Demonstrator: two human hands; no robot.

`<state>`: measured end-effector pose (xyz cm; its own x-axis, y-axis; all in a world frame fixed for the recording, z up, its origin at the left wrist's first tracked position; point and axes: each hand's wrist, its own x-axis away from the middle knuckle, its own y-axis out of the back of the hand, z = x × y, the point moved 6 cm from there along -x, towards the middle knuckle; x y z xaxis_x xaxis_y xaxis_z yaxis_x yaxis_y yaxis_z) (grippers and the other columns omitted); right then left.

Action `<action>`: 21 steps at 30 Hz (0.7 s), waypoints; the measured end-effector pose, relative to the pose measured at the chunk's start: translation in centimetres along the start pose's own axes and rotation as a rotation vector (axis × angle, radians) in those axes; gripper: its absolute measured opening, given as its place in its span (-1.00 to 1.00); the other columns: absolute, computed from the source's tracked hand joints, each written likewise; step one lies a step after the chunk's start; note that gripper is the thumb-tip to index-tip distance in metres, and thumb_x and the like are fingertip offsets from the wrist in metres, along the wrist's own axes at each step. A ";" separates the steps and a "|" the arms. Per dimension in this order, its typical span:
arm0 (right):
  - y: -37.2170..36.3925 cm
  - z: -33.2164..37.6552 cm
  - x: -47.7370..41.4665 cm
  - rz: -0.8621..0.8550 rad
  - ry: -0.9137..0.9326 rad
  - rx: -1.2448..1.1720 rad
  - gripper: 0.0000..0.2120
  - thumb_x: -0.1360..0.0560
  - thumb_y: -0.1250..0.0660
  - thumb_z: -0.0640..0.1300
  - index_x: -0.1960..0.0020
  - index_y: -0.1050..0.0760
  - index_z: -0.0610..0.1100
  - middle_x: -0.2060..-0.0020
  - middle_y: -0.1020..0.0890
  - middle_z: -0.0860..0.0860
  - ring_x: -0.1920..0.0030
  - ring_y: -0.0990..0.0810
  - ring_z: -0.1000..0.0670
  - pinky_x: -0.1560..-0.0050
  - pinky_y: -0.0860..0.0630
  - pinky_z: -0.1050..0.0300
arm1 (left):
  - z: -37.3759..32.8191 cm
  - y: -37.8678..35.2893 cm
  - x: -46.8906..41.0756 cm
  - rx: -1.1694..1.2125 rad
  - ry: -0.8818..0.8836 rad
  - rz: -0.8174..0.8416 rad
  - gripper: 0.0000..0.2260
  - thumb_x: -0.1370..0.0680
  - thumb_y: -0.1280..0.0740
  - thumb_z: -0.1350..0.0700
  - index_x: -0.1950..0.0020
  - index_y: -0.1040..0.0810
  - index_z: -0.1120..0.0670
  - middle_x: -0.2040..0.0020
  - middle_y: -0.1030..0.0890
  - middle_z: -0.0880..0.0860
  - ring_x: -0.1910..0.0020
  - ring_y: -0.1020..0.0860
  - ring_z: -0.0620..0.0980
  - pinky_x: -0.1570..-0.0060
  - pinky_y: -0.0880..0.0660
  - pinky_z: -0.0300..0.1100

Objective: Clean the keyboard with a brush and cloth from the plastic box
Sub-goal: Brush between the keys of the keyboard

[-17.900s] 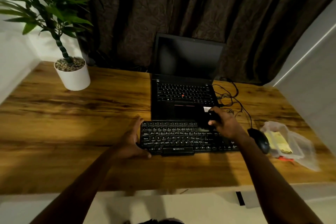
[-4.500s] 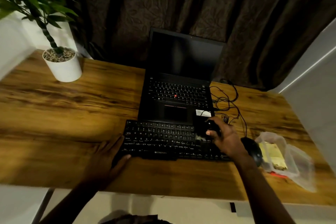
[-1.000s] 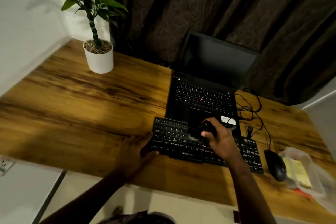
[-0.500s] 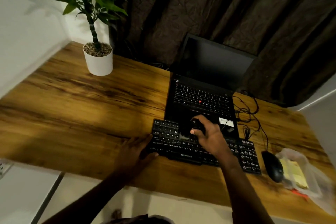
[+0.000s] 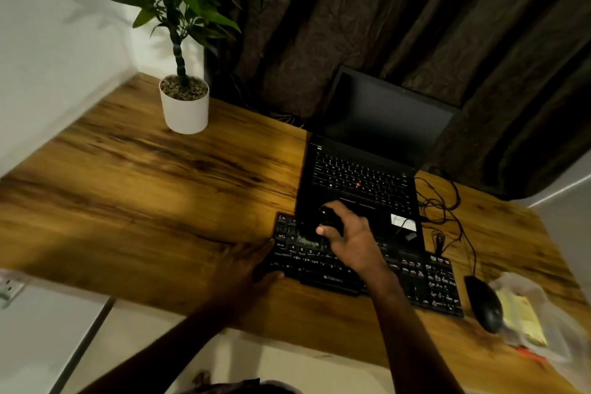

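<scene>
Item: keyboard [image 5: 425, 281], black, full-size w/ number pad, flat on the wood surface [image 5: 144, 185], just in front of the open laptop [image 5: 361, 176], which has a dark screen. Long axis runs left-right across you, a bit skewed: left end farther out, number-pad end nearer you. Your left hand [image 5: 243, 269]: fingers straight and relaxed, laid against the keyboard's left end w/ thumb on the near edge, bracing, grasping nothing. Your right hand [image 5: 355, 240]: fingers and thumb curled round the brush [image 5: 331, 221], a dark stubby thing w/ bristles down on the far-left rows of keys. The frame is dim and the brush is dark on dark, so I can't tell exact contact. Key relation: the brush sits near the left end, so most of the keyboard's length lies to the right of your right hand, along the long axis; strokes prob. need to work rightward toward the number pad. Next tool: yellow cloth [image 5: 524, 317], inside the clear plastic box [image 5: 550, 339] at the surface's right end, just past the mouse [image 5: 484, 304]. Your right hand is the nearer one; the left is well apart from it. Misc: tangled cables [image 5: 444, 208] right of the laptop, potted plant [image 5: 185, 105] at far left. Est. stage: brushing, cloth step not yet begun.
</scene>
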<state>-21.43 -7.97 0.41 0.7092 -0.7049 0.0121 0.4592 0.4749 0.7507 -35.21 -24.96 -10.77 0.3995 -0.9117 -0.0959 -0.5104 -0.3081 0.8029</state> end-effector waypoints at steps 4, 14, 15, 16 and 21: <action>2.1 -1.6 1.1 -0.026 -0.038 0.037 -0.69 -0.55 -0.38 -0.14 -0.17 -0.43 0.19 0.06 -0.59 -0.01 0.21 -0.62 0.09 0.41 -0.50 0.36 | -0.1 0.2 0.1 0.030 0.013 0.021 -0.21 -0.43 0.12 -0.56 -0.52 -0.30 -0.17 -0.50 -0.36 -0.14 -0.47 -0.29 0.00 -0.43 -0.08 0.02; 0.0 0.5 -0.1 -0.020 0.021 0.024 -0.70 -0.54 -0.40 -0.09 -0.23 -0.46 0.11 0.06 -0.59 -0.04 0.15 -0.60 0.08 0.30 -0.53 0.36 | -0.4 0.4 -0.2 -0.002 -0.011 0.001 -0.24 -0.45 0.02 -0.52 -0.48 -0.41 -0.11 -0.44 -0.46 -0.11 -0.38 -0.42 0.05 -0.36 -0.23 0.09; -0.5 1.3 -0.3 -0.014 0.034 -0.017 -0.72 -0.53 -0.40 -0.13 -0.22 -0.48 0.05 0.11 -0.60 0.01 0.22 -0.60 0.17 0.35 -0.51 0.40 | -0.4 0.5 -0.1 0.002 -0.017 -0.024 -0.29 -0.46 -0.07 -0.48 -0.45 -0.46 -0.09 -0.40 -0.50 -0.09 -0.34 -0.47 0.07 -0.32 -0.30 0.12; -0.9 1.9 -0.4 -0.003 0.036 -0.049 -0.73 -0.53 -0.41 -0.15 -0.21 -0.49 0.01 0.13 -0.59 0.06 0.25 -0.59 0.21 0.37 -0.51 0.40 | -0.5 0.6 -0.1 0.005 -0.023 -0.056 -0.34 -0.47 -0.14 -0.43 -0.42 -0.49 -0.07 -0.37 -0.54 -0.07 -0.30 -0.51 0.08 -0.28 -0.35 0.14; -0.5 1.0 -0.2 0.000 0.011 -0.089 -0.73 -0.52 -0.42 -0.15 -0.16 -0.49 0.08 0.11 -0.64 0.02 0.19 -0.65 0.10 0.32 -0.59 0.26 | -0.4 0.4 0.1 0.033 -0.041 -0.074 -0.32 -0.51 -0.05 -0.47 -0.43 -0.47 -0.06 -0.38 -0.53 -0.06 -0.32 -0.48 0.08 -0.30 -0.33 0.10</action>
<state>-22.37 -8.59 0.69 0.7151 -0.6990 0.0045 0.5042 0.5203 0.6893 -35.03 -25.04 -10.22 0.4057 -0.8963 -0.1790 -0.5054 -0.3832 0.7731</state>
